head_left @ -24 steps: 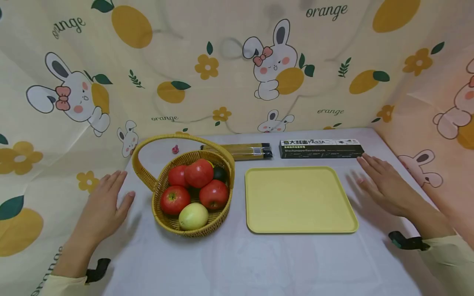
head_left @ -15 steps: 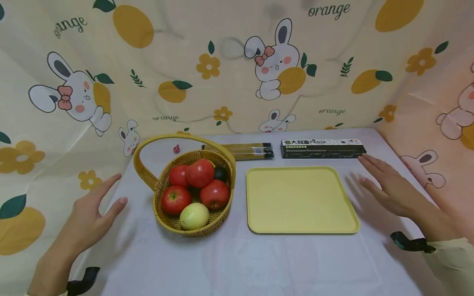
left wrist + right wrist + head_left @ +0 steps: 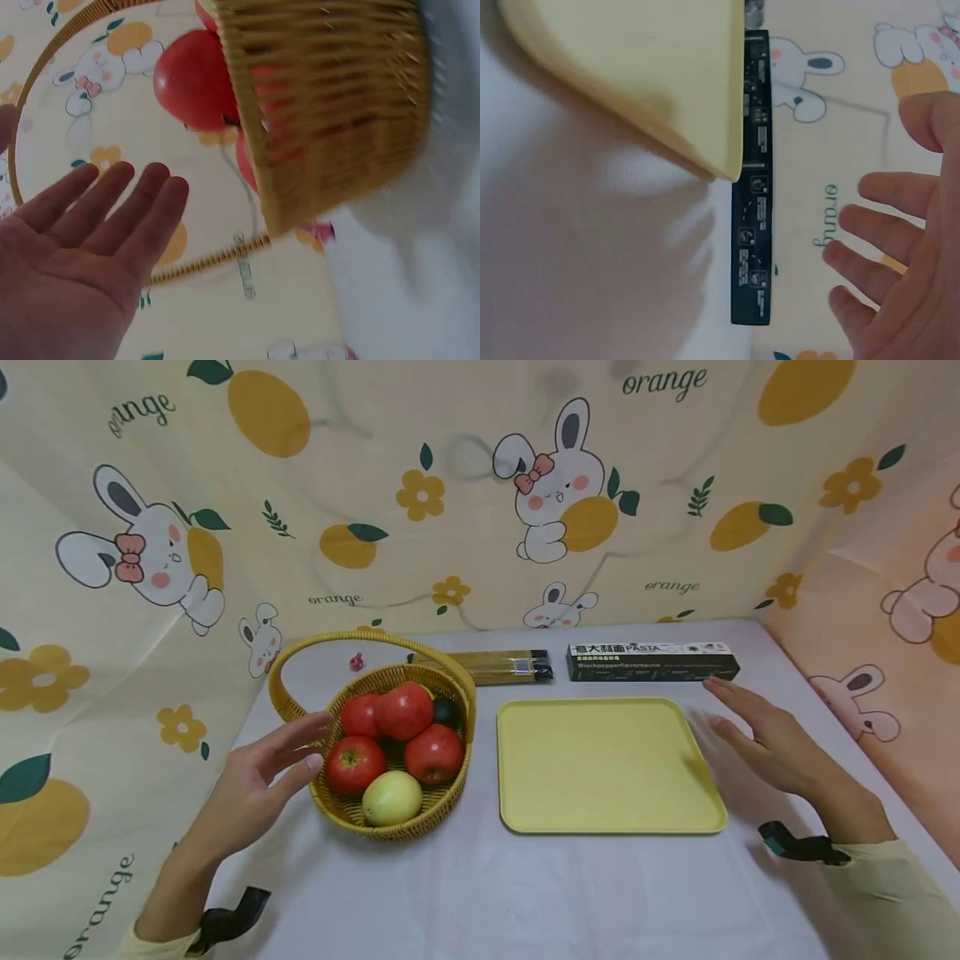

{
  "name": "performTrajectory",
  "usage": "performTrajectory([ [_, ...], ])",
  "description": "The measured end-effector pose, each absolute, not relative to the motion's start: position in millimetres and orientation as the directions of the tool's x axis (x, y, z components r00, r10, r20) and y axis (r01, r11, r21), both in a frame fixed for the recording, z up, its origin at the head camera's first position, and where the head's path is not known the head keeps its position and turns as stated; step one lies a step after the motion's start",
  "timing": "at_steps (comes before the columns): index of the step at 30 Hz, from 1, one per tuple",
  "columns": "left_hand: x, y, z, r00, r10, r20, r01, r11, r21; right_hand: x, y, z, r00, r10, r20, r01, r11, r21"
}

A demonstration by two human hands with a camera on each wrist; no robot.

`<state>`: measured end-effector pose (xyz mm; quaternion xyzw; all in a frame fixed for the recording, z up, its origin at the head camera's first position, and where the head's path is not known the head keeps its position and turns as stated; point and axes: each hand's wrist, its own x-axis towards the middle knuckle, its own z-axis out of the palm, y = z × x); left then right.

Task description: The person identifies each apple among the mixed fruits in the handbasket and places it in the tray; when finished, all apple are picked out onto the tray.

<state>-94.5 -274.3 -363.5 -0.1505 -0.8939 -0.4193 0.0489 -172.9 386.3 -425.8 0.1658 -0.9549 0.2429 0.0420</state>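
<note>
A yellow wicker basket [image 3: 420,832] with a tall handle stands left of centre. Inside it lie several red apples [image 3: 355,766], a pale yellow-green round fruit [image 3: 392,798] and a dark green item [image 3: 446,712]. My left hand [image 3: 251,789] hovers at the basket's left side, its fingertips near the rim; in the left wrist view its palm shows with fingers extended and nothing held. Over the right edge of a pale yellow tray [image 3: 611,768] my right hand [image 3: 783,743] is raised, fingers extended and holding nothing. Its fingertips come close to the pasta box [image 3: 651,662] in the head view.
Behind the basket lies a dark-ended package of spaghetti [image 3: 502,667], partly covered by the handle. A small pink object [image 3: 356,662] sits at the back left. Printed cloth walls [image 3: 465,527] enclose the white table [image 3: 525,893] at the back and both sides.
My left hand first drew back to the left, then came in rightwards to the basket. My right hand has shifted slightly left. The basket and tray stay in place.
</note>
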Motion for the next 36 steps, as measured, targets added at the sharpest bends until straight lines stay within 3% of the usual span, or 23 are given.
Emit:
performTrajectory([
  [10,-130.6,-240.1,-358.6,-0.979,0.185,0.084,0.186,0.650,0.737,-189.7,377.8,-439.0,-0.962,-0.268,0.058,-0.258,0.814,-0.520],
  [20,-161.7,-219.2,-356.2,-0.988,0.130,-0.082,0.036,0.717,0.696,-201.9,377.5,-454.5,-0.964,-0.229,-0.132,-0.124,0.832,-0.540],
  [36,-180.4,-211.2,-358.2,-0.970,0.180,-0.165,0.042,0.787,0.615,-204.3,380.7,-465.9,-0.951,-0.242,-0.190,-0.099,0.825,-0.556],
])
